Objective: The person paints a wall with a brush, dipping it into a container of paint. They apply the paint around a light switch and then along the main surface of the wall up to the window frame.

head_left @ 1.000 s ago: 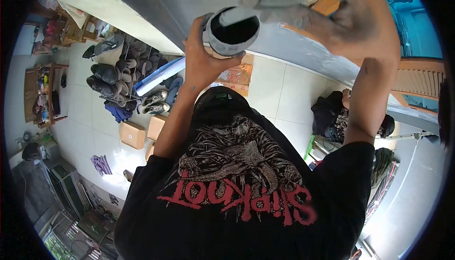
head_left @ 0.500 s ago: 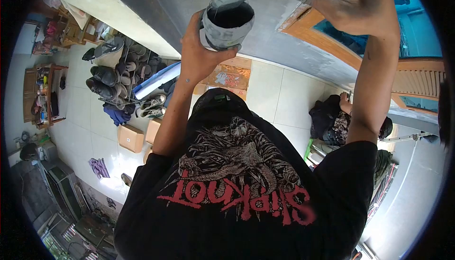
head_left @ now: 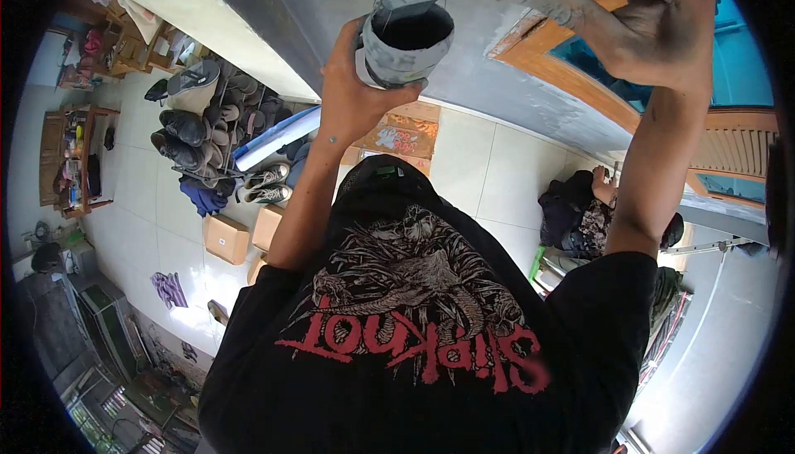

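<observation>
My left hand (head_left: 356, 81) is wrapped round a grey-smeared cup (head_left: 406, 61), thumb on its near right side. The cup's mouth faces me and its inside looks dark; a whitish flap or smear stands at its upper rim. At the top right, my right hand (head_left: 621, 32) is coated with grey, its fingers stretched out leftward and a gap between thumb and fingers. Its fingertips are near the grey wall (head_left: 489, 65), above and right of the cup. The top frame edge cuts off part of this hand.
An orange wooden frame (head_left: 546, 48) with blue glass is behind my right hand. Shoes on a rack (head_left: 207, 131), cardboard boxes (head_left: 225, 239) and a flattened carton (head_left: 410, 135) stand or lie on the tiled floor (head_left: 464, 172). Another person (head_left: 596, 206) is low at the right.
My right hand has moved right and slightly down, its thumb now farther from the cup. My left hand and the cup have shifted slightly right.
</observation>
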Demonstrator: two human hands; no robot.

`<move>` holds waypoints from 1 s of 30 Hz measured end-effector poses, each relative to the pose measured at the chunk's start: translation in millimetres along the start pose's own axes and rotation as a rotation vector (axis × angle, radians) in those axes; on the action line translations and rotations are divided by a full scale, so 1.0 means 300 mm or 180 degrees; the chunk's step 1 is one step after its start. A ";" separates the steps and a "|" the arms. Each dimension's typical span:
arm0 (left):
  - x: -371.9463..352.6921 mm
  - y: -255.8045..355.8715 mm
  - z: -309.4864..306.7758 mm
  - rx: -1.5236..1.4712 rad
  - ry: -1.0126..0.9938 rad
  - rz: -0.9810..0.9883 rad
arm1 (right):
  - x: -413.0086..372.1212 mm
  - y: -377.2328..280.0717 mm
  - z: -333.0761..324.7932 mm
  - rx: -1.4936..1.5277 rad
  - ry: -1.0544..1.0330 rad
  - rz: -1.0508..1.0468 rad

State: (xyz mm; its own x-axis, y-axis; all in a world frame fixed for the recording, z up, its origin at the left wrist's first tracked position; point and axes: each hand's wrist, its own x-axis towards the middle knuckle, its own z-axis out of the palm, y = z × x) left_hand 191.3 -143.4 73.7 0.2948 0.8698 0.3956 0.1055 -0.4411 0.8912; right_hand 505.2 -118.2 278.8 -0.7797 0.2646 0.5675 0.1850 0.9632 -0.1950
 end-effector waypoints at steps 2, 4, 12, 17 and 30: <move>-0.002 0.000 0.000 -0.0059 -0.0017 -0.0068 | 0.106 -0.157 0.081 -0.0185 -0.0084 0.0023; -0.005 -0.008 0.001 -0.0120 -0.0032 0.0010 | 0.098 -0.202 0.086 -0.0370 -0.0170 0.0045; -0.028 -0.027 -0.008 0.0364 -0.0016 0.0098 | 0.155 -0.328 0.115 -0.1135 -0.0513 0.0090; -0.077 -0.055 -0.016 0.0437 0.0203 0.0531 | 0.096 -0.395 0.294 0.0439 0.0272 0.0546; -0.129 -0.065 0.001 0.0910 0.0241 0.0913 | 0.033 -0.559 0.276 0.0577 -0.0247 0.1215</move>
State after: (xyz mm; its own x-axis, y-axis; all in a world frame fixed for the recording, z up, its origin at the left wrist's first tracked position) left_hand 178.3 -168.4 40.9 0.2811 0.7116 0.6438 0.2920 -0.7025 0.6490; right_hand 416.9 -281.1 250.7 -0.7196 0.5895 0.3669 0.3661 0.7712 -0.5208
